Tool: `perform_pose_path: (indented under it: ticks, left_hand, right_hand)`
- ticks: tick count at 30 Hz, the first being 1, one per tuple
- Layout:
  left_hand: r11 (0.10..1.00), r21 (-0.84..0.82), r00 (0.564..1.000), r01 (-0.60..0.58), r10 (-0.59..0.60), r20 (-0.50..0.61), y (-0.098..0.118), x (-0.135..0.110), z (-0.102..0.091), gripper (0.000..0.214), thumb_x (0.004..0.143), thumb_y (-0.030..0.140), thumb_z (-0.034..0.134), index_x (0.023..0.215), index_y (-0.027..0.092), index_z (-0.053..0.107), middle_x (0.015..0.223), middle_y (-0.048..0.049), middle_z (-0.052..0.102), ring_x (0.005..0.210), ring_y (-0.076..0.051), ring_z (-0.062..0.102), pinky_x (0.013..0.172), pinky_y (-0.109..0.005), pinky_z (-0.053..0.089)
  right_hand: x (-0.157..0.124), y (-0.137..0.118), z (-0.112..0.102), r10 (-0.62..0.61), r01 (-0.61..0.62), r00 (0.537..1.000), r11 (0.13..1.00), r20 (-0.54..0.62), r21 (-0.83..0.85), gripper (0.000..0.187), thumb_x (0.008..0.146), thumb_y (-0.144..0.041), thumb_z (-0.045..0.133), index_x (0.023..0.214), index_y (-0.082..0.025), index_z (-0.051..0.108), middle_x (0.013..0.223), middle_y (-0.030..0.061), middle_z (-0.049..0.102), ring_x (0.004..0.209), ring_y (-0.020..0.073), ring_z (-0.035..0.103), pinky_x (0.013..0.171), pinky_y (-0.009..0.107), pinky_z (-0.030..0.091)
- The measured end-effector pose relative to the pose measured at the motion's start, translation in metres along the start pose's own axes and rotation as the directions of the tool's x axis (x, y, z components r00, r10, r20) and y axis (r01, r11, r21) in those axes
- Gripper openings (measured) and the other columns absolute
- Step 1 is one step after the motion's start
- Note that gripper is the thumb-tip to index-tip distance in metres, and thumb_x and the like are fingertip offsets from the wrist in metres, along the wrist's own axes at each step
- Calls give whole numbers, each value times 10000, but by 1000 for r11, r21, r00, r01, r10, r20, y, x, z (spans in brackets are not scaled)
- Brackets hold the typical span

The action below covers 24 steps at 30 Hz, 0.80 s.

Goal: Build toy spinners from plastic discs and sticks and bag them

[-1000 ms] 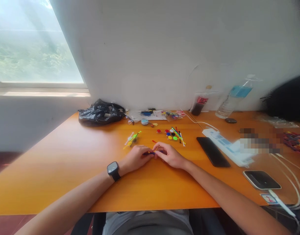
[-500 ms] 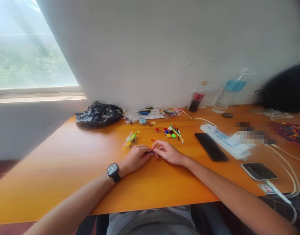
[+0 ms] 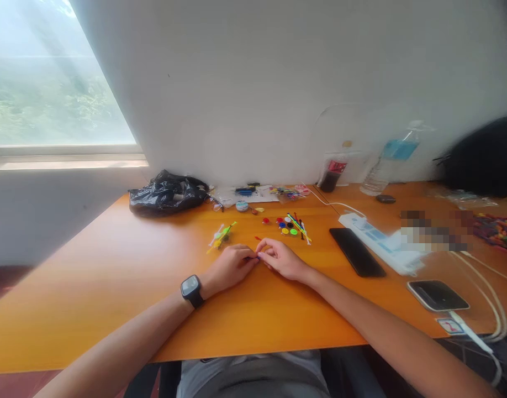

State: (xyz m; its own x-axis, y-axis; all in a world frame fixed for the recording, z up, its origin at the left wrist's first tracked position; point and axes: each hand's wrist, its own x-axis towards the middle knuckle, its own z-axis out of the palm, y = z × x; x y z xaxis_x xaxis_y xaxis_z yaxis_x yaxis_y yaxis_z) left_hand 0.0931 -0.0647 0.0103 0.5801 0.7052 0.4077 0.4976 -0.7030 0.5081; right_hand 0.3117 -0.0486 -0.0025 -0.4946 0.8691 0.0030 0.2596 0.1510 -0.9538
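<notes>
My left hand (image 3: 236,266) and my right hand (image 3: 283,261) meet at the fingertips over the table, both closed in a pinch. Between them is a small blue plastic piece (image 3: 258,258), mostly hidden by the fingers. A red stick (image 3: 258,238) lies just beyond my fingertips. Left of it rests a small cluster of yellow, green and white plastic parts (image 3: 222,236). To the right are several coloured round pieces (image 3: 285,225) in red, blue, white, black, yellow and green, beside a pile of thin yellow, black and white sticks (image 3: 300,229).
Along the wall stand a black plastic bag (image 3: 167,193), a cola bottle (image 3: 332,176) and a water bottle (image 3: 378,168). A black phone (image 3: 357,252), a white power strip (image 3: 373,240) and a charging device (image 3: 438,296) with cables lie to the right.
Less of the blue piece shows between my fingertips than before. My hands keep nearly the same place, and the view has shifted slightly.
</notes>
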Motion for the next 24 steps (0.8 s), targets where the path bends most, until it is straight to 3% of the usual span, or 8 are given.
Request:
perform_pose_path:
  ticks: [6,14,19,24]
  left_hand:
    - [985,146,995,-92,87,39,3,2,-1,231,1057,222,522,913,182,700,874,-54,702,824,-175,658,765,-274,490]
    - [910,328,966,-253,217,143,9,2,-5,298,1084,181,422,877,159,634,864,-66,656,766,-175,608,698,-293,458]
    - [880,396,962,-262,206,179,11,-1,-5,307,1091,227,422,870,168,626,895,-71,666,792,-189,604,719,-318,462]
    - [902,383,979,-199,170,109,8,-2,1,260,1081,238,452,903,175,631,871,-63,676,791,-199,609,720,-334,479]
  right_hand:
    - [0,2,0,-42,40,999,994,-24,-100,183,974,-380,597,1045,-212,587,607,-69,514,500,100,376,492,226,261]
    - [-2,1,2,-120,108,992,974,-48,-199,119,991,-317,574,1041,-212,602,618,-67,537,540,110,449,541,236,280]
    - [-4,-5,4,-151,130,986,956,-65,-262,119,992,-299,564,1028,-205,626,637,-52,573,568,121,503,567,236,331]
    - [-5,-7,1,-172,123,977,936,-124,-331,155,979,-350,605,991,-201,648,788,-3,666,571,114,523,545,231,373]
